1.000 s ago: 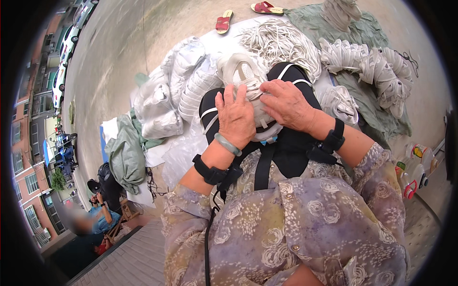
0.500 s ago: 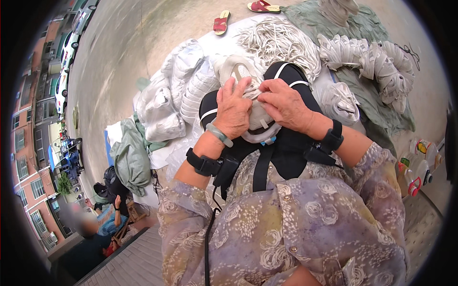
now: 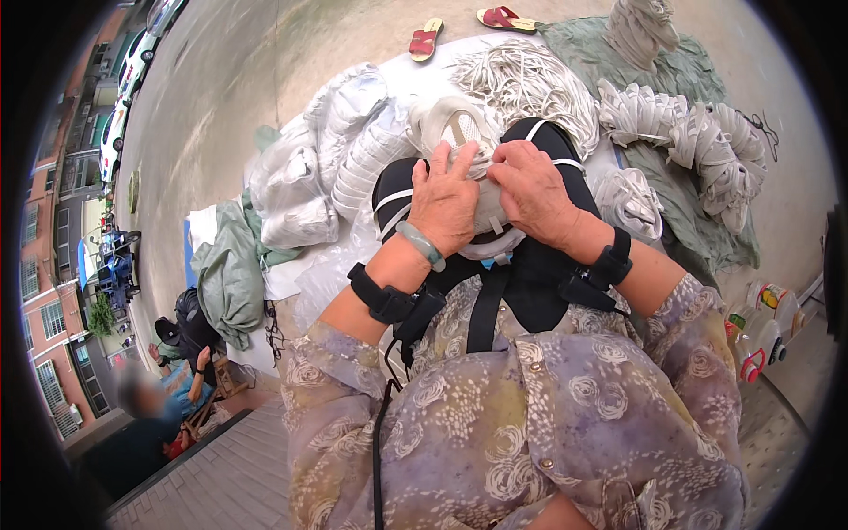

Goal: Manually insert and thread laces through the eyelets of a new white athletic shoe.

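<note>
Left hand [image 3: 442,212] has fanned its fingers, seemingly steadying the shoe [image 3: 490,207] beneath; right hand [image 3: 539,196] bunches beside it (grip unclear).

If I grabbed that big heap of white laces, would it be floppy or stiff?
Probably floppy: the heap of white laces lies in loose, curving loops. It would likely tangle, since many strands cross over each other. Each strand looks thin, so one alone should feel light.
</note>
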`<state>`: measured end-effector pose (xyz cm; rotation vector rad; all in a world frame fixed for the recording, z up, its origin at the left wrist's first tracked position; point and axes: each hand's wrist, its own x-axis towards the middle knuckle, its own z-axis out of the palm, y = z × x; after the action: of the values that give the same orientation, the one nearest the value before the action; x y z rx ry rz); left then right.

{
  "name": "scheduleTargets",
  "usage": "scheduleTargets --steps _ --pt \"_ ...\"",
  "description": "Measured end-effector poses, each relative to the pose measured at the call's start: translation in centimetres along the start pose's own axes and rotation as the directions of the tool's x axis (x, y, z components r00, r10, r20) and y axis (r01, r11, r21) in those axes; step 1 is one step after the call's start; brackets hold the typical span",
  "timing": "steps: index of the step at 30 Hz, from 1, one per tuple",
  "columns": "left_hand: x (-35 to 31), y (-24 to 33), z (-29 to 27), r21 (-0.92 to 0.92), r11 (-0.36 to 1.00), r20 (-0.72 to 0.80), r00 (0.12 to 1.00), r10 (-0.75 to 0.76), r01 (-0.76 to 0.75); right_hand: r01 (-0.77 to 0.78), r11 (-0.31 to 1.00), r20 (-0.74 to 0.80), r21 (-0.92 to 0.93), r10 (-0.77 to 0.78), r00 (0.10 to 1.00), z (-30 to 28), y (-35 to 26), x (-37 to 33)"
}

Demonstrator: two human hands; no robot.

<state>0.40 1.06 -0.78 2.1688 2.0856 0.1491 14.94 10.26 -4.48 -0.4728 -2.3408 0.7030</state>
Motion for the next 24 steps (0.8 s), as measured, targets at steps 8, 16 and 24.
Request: scheduleTargets --steps 8,16,24 --pt "0.1 1.2 0.9 -0.049 0.984 -0.059 0.983 -0.174 0.171 -0.034 0.999 0.018 -0.016 0.034 0.999 0.5 0.1 0.3" --pt "0.0 1.1 2.6 -0.079 0.994 -0.355 0.93 -0.099 0.076 -0.038 0.999 -0.013 -0.02 0.038 0.999 0.2 0.4 0.2" --pt "0.1 0.7 2.6 -0.226 0.972 -0.353 0.924 -0.147 0.068 -0.092 0.995 0.01 0.023 0.092 0.996 0.6 0.0 0.4"
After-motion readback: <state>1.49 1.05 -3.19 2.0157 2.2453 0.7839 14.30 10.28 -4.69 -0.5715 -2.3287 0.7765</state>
